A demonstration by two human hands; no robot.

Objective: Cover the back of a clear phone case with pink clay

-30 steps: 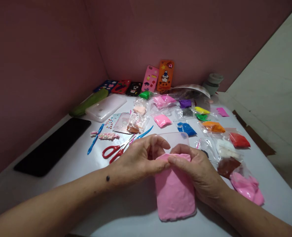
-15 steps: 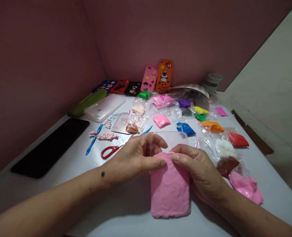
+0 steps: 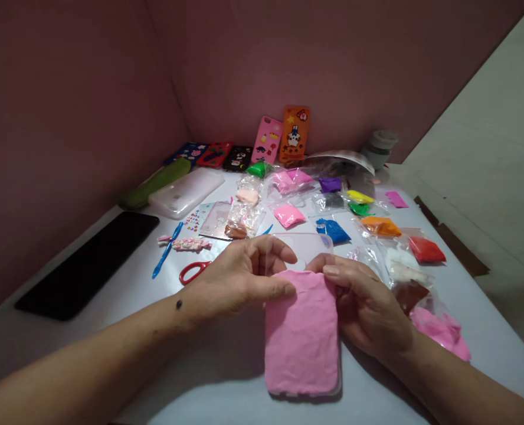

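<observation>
A clear phone case (image 3: 300, 243) is held upright-leaning between my hands above the white table. Pink clay (image 3: 304, 342) covers most of its back in a thin, uneven layer, leaving the top end bare. My left hand (image 3: 262, 271) grips the case's left side, its thumb flat on the clay's upper left and its fingers curled behind. On the other side, my right hand (image 3: 363, 301) grips the right edge, with its thumb on the clay's upper right corner and fingers partly hidden behind the case.
Bagged clay lies beyond my hands, including blue (image 3: 333, 231), orange (image 3: 380, 226) and red (image 3: 426, 249) pieces. Red-handled scissors (image 3: 193, 273), a blue modelling tool (image 3: 168, 251) and a black phone (image 3: 89, 262) lie left. Decorated cases, including an orange one (image 3: 294, 134), lean on the wall.
My right thumb has moved from the clay's top middle to its upper right corner. The case has shifted slightly left and toward me, while my left hand keeps its grip.
</observation>
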